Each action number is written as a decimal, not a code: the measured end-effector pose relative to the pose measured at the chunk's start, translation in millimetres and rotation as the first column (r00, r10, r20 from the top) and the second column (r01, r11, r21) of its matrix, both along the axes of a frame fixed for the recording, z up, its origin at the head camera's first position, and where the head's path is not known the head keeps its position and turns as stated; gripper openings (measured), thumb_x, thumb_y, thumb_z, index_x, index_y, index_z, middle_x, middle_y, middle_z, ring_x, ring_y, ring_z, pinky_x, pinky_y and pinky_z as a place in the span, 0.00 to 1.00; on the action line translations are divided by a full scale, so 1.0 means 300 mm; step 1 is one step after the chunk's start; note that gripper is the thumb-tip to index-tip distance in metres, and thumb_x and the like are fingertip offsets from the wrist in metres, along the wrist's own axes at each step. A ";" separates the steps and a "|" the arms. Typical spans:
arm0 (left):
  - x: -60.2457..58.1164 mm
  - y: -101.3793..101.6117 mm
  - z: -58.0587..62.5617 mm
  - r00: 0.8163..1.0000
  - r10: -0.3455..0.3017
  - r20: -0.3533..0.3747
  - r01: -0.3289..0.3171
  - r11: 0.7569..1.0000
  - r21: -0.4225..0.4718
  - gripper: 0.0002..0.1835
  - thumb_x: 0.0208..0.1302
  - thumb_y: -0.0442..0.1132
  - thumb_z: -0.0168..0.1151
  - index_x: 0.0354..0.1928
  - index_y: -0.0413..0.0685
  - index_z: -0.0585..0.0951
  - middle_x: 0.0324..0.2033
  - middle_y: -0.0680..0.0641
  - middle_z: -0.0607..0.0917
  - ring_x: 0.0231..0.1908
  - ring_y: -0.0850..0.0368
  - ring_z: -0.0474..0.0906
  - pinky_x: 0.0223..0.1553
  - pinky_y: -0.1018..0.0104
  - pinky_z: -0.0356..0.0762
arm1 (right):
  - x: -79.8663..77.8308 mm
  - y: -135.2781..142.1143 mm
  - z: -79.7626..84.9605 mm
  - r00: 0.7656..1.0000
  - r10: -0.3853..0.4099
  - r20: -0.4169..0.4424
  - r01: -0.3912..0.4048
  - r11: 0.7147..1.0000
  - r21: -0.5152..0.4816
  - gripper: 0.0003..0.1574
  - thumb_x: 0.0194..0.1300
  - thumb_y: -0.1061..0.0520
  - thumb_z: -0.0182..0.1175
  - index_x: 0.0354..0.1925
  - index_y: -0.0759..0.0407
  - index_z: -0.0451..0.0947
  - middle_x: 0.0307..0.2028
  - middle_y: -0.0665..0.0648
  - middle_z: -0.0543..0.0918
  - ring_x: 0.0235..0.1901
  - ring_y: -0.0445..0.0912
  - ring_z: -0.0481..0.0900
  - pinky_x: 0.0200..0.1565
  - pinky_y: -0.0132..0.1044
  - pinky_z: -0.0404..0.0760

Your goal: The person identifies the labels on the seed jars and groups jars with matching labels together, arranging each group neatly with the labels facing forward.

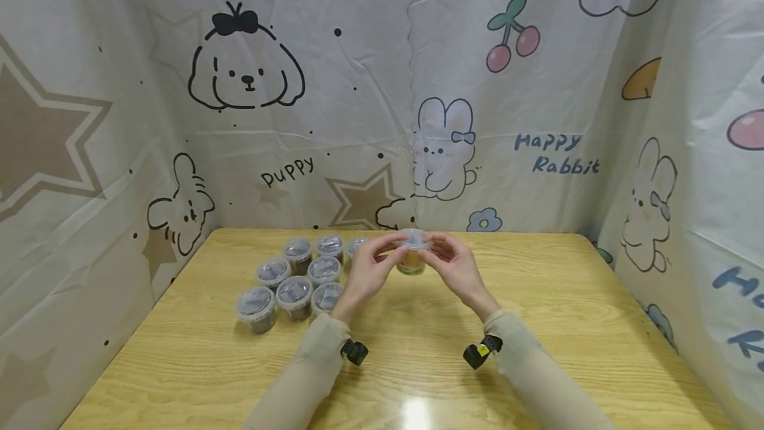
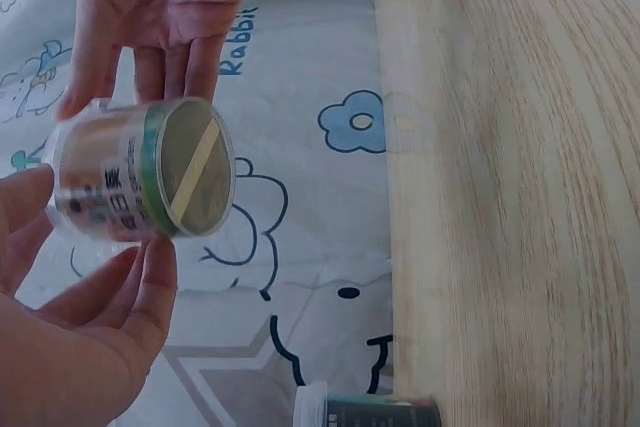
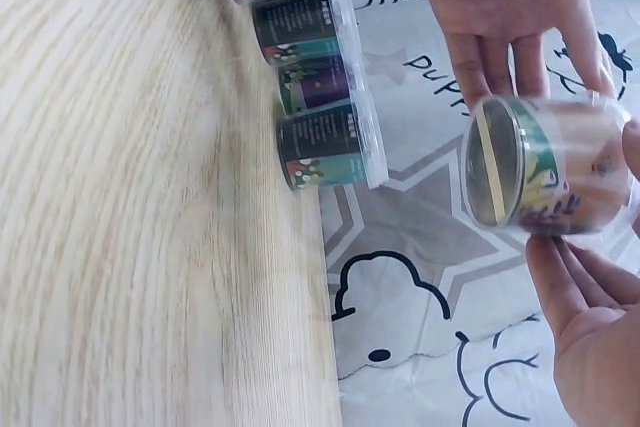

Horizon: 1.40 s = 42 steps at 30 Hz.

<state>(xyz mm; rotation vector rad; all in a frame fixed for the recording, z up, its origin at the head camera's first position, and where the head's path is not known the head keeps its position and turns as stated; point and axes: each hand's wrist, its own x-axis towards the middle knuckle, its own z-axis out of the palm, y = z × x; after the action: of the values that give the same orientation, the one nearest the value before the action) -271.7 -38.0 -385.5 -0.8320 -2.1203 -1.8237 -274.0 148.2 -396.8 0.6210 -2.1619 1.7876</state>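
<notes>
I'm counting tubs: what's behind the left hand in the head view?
Part of a lidded tub shows past the left hand; the rest, and anything wholly behind, is covered.

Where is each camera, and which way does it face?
Head: on the head, facing forward and down at the table; left hand, right hand and sleeves show.
Left wrist: on that wrist, facing the held tub; both hands show.
Right wrist: on that wrist, facing the tub; both hands show.
Both wrist views share the tub's base.

The left hand (image 1: 371, 269) partly hides a rear tub (image 1: 356, 245); lettering (image 3: 552, 207) on the held tub (image 3: 592, 159) seems blurred.
</notes>
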 end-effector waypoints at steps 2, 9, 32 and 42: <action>-0.004 -0.004 0.000 1.000 -0.030 0.006 0.030 0.999 -0.012 0.16 0.63 0.32 0.55 0.52 0.35 0.75 0.49 0.37 0.77 0.48 0.43 0.74 0.46 0.58 0.76 | -0.001 0.009 0.001 1.000 0.016 0.010 -0.016 1.000 0.001 0.17 0.59 0.61 0.61 0.45 0.69 0.71 0.45 0.65 0.78 0.48 0.56 0.75 0.49 0.41 0.75; -0.013 -0.018 -0.004 0.982 -0.169 0.080 0.171 0.985 -0.014 0.18 0.66 0.35 0.52 0.56 0.37 0.72 0.49 0.39 0.77 0.46 0.46 0.74 0.47 0.60 0.74 | -0.013 0.039 -0.008 0.988 0.137 0.067 -0.136 0.990 -0.027 0.15 0.61 0.61 0.59 0.45 0.67 0.70 0.46 0.63 0.76 0.49 0.54 0.74 0.48 0.40 0.75; 0.003 0.004 -0.006 0.994 -0.050 0.092 0.044 0.997 0.065 0.15 0.62 0.34 0.58 0.48 0.32 0.73 0.47 0.35 0.75 0.49 0.43 0.73 0.47 0.59 0.74 | 0.018 0.015 0.019 0.997 0.041 0.072 -0.042 0.999 0.009 0.20 0.63 0.61 0.57 0.52 0.66 0.72 0.50 0.63 0.76 0.51 0.53 0.73 0.51 0.40 0.74; 0.008 0.037 -0.004 0.999 0.049 -0.015 -0.047 0.996 0.080 0.12 0.57 0.31 0.61 0.43 0.32 0.77 0.40 0.35 0.79 0.42 0.45 0.78 0.45 0.52 0.75 | 0.016 0.006 0.018 0.997 -0.005 0.071 0.004 1.000 0.023 0.23 0.58 0.60 0.62 0.51 0.66 0.72 0.50 0.62 0.75 0.50 0.55 0.73 0.50 0.38 0.74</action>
<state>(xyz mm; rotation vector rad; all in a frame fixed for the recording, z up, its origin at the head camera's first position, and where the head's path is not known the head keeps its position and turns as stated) -269.3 -26.9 -386.6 -0.7681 -2.0253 -1.8572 -269.3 150.1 -391.3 0.5658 -2.2315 1.8108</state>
